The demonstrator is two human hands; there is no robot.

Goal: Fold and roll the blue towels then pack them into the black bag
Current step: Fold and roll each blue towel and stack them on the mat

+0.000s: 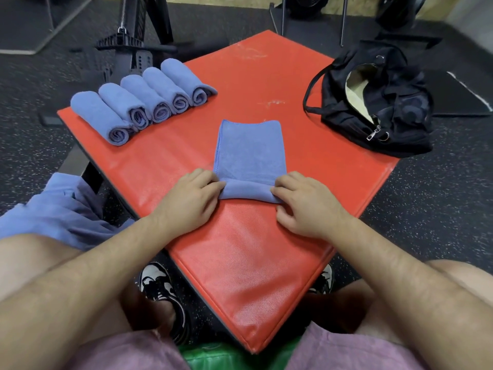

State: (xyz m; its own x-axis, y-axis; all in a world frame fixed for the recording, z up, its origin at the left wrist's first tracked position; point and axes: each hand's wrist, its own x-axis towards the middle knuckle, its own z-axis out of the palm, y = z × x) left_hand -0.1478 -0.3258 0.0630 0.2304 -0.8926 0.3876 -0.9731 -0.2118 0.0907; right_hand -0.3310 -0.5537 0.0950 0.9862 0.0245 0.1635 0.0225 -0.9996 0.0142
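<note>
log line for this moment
phase: rolling | towel: near end rolled | left hand: pinches roll's left end | right hand: pinches right end | rolled towels: five in row | black bag: open

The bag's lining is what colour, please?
Cream, the lining inside the black bag; head view shows it.

I count two hands: my left hand (186,201) and my right hand (306,206), both pinching one half-rolled towel (249,148). Five rolled towels (141,101) lie in a row beyond my left hand. One black bag (386,110) sits beyond my right. One heap of loose towels (61,209) lies beside my left forearm; I cannot tell how many. One red pad (240,249) lies under my grip, and two shoes (160,287) show below it.
</note>
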